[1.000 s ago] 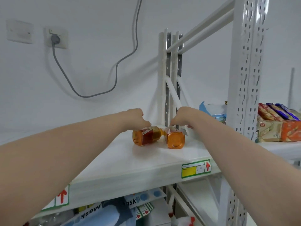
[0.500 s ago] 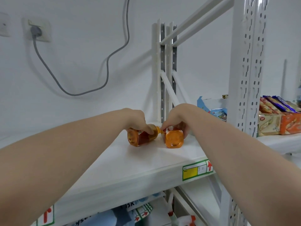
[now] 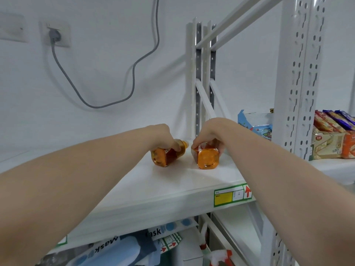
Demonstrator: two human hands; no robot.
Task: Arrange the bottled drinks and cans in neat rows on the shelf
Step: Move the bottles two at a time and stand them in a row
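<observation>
White wall and white metal shelving fill the view, a grey cable point(image 3: 107, 89) drooping from a wall socket point(image 3: 55, 35). On the broad white shelf point(image 3: 134, 189), two amber drink bottles lie on their sides near the back uprights. Snack boxes point(image 3: 330, 139) sit on the neighbouring shelf to the right. Both forearms reach forward: the left hand point(image 3: 161, 137) grips the left bottle point(image 3: 167, 155) from above, the right hand point(image 3: 209, 133) clasps the right bottle point(image 3: 207, 158).

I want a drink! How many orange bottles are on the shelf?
2. The left bottle lies on its side under the left hand; the right bottle lies under the right hand. None seem hidden.
</observation>
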